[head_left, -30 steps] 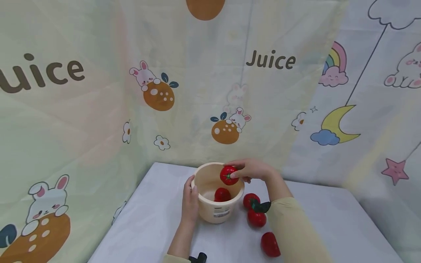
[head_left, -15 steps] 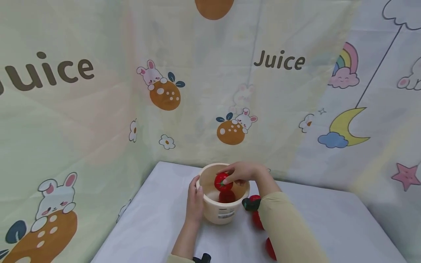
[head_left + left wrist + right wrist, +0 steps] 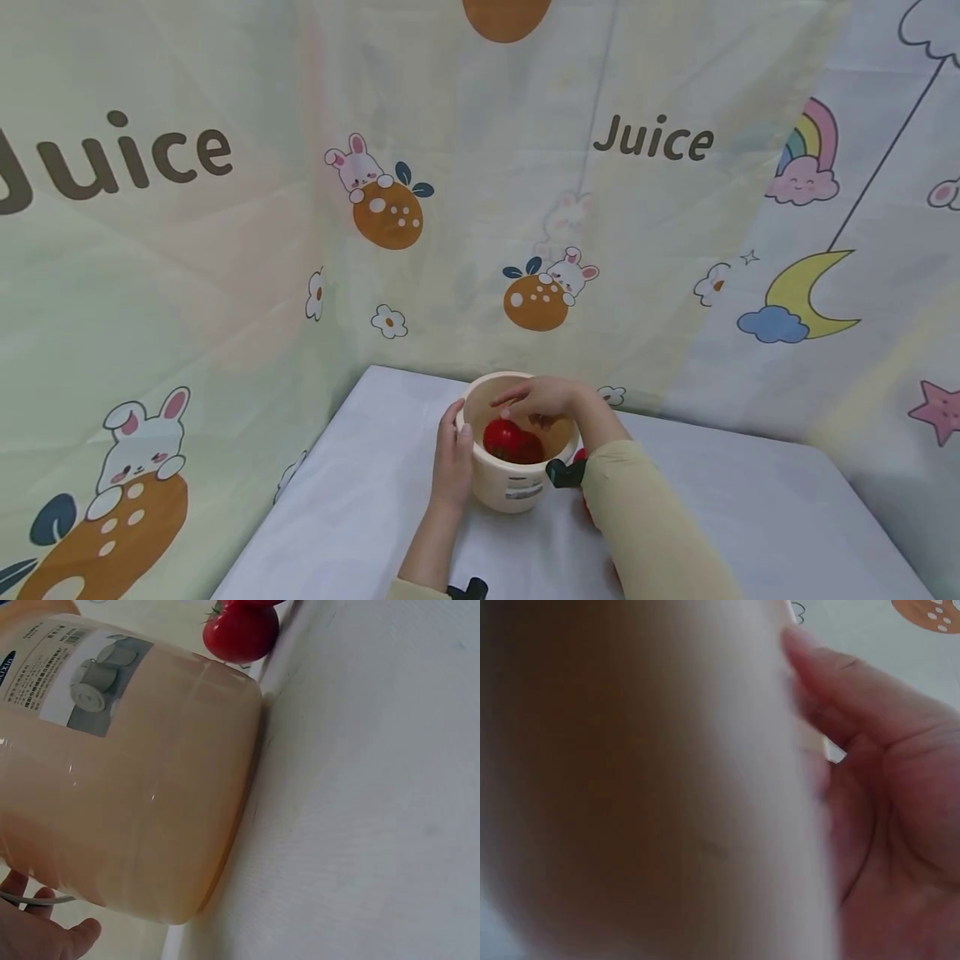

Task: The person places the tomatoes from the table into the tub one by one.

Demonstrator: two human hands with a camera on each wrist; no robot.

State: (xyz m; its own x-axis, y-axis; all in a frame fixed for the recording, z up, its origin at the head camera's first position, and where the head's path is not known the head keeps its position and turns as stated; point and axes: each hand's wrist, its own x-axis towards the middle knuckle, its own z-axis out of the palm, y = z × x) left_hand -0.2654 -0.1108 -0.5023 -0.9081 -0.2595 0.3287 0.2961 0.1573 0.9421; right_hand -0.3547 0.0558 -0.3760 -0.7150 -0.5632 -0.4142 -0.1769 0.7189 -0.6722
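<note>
A cream plastic bucket [image 3: 504, 493] stands on the table with a printed label on its side. My left hand [image 3: 452, 458] grips it at the left rim; in the left wrist view some fingers [image 3: 82, 936] show near a thin handle. Inside the bucket lie a red tomato [image 3: 500, 434] and, beside it, a darker red one [image 3: 531, 448]. My right hand [image 3: 546, 398] is over the bucket's mouth, fingers extended just above the tomatoes and holding nothing. In the right wrist view the bucket's blurred wall [image 3: 667, 787] hides the fingertips.
Red tomatoes sit to the right of the bucket, mostly behind my right sleeve [image 3: 652, 508]; one tomato [image 3: 240, 631] shows in the left wrist view. A white-covered table [image 3: 750, 500] extends right, with printed curtains [image 3: 450, 167] behind and to the left.
My right hand has lowered a tomato into the bucket and let it go beside the other one. The left hand keeps its grip. The head view has swung slightly left.
</note>
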